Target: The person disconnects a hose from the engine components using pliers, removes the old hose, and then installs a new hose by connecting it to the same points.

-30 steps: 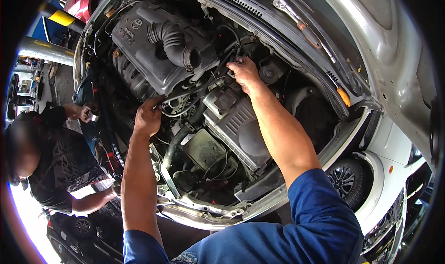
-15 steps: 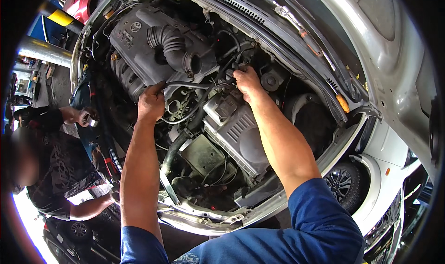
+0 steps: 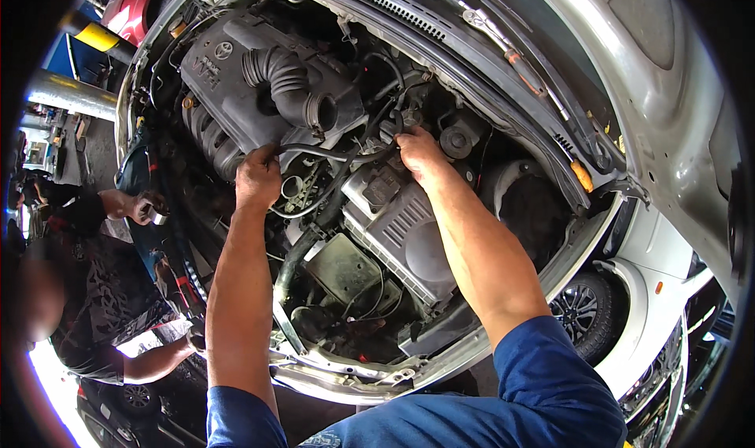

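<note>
I look down into the open engine bay (image 3: pixel 464 346) of a silver car. My left hand (image 3: pixel 258 179) grips a thin black hose (image 3: pixel 318 151) that runs across the bay below the ribbed black intake duct (image 3: pixel 287 82). My right hand (image 3: pixel 421 153) holds the other end of the same hose where it curls up near the firewall. Below my hands sit the grey ribbed gearbox housing (image 3: pixel 409 240) and a flat grey tray (image 3: pixel 346 267). The black engine cover (image 3: pixel 228 86) lies to the upper left.
Another person in a dark patterned shirt (image 3: pixel 86 283) stands at the car's left side, one hand (image 3: pixel 145 207) on the wing, the other (image 3: pixel 193 338) lower down. A front wheel (image 3: pixel 582 314) shows at right. A red vehicle (image 3: pixel 138 12) and a yellow-banded post (image 3: pixel 94 38) stand behind.
My left hand has moved up from the lower bay and closed on the hose below the intake duct. My right hand has shifted slightly down along the hose.
</note>
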Demonstrator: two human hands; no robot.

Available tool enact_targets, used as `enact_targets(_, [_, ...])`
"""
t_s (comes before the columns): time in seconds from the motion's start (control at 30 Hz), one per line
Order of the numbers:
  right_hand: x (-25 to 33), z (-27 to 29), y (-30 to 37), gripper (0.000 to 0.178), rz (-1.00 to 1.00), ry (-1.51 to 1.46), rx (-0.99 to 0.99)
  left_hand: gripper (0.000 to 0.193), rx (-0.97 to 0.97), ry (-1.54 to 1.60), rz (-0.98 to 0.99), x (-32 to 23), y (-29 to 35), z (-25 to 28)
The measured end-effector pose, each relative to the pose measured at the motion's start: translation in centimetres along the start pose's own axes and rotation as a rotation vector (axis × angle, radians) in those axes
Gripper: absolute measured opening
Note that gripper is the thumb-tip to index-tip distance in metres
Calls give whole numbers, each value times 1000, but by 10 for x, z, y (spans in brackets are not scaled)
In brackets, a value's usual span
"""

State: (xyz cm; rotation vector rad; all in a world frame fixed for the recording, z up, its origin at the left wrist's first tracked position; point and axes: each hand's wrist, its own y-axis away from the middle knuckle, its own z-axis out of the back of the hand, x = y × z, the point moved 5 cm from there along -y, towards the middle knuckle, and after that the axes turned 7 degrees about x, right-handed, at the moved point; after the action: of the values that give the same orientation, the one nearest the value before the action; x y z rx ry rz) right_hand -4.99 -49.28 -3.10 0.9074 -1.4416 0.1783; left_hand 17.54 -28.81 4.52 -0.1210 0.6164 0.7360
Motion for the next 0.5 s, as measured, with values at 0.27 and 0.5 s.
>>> enact_targets(0.27, [-7, 3, -6, 24, -32, -82, -88, 29, -41, 79, 63, 1, -5, -4])
enact_targets(0.5, [0, 4, 7, 34, -134, -61, -81, 27, -1, 102, 34, 7, -14, -6])
